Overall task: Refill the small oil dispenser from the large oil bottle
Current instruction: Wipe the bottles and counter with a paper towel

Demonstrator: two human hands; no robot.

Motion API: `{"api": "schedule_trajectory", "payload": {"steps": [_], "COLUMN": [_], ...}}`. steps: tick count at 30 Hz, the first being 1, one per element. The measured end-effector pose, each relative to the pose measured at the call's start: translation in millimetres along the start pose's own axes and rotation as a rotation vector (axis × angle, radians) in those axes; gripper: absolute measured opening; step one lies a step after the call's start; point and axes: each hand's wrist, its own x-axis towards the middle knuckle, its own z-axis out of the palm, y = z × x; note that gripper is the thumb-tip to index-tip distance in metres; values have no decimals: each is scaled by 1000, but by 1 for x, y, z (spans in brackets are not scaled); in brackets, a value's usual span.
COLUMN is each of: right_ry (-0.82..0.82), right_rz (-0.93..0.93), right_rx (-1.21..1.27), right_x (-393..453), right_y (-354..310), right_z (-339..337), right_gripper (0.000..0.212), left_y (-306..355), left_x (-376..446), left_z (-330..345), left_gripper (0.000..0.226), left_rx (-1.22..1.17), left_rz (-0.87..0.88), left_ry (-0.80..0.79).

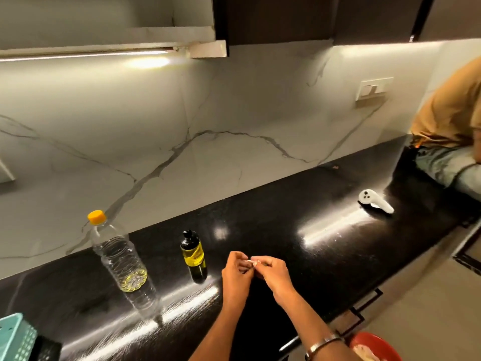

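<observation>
Both hands meet above the black countertop (286, 217), the left hand (238, 273) and right hand (273, 273) pinching one small pale item (252, 261) (too small to identify). The capped large oil bottle (119, 254) and small oil dispenser (194, 254) stand left of them.

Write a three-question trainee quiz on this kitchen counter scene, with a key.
1. True or false: the large oil bottle is capped.
2. Which stands nearer the hands: the large oil bottle or the small oil dispenser?
3. What are the left hand and right hand doing?

Key: 1. True, an orange cap. 2. The dispenser. 3. Both pinch a small pale item between them above the counter.
</observation>
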Motion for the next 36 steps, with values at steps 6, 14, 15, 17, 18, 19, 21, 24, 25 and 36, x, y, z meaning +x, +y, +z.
{"api": "schedule_trajectory", "payload": {"steps": [6,14,15,17,18,19,21,24,25,36], "right_ry": [97,443,460,492,507,518,536,510,486,434], "right_rz": [-36,-41,-43,-52,-55,-60,-79,-124,-144,-81], "right_rx": [-44,-103,-109,-155,-186,-204,-235,-228,-208,189], "right_x": [-1,-16,-17,-22,-26,-29,-36,-44,-47,-86], "right_y": [10,14,15,18,20,21,24,32,36,83], "right_z": [-31,-72,-77,-90,-99,-107,-123,-152,-163,-304], "right_gripper": [27,13,11,10,11,12,15,17,17,13], "left_y": [4,11,11,14,15,16,23,38,41,39], "left_x": [-4,-9,-11,-18,-22,-27,-38,-57,-61,-128], "left_z": [21,56,60,73,82,90,109,138,145,250], "left_gripper": [29,23,23,24,25,28,32,30,28,16], "left_rx": [10,132,135,119,106,90,54,-44,-85,119], "left_rz": [50,176,183,183,181,176,161,102,72,93], "left_ry": [-91,-313,-336,-382,-411,-435,-463,-444,-443,-531]}}
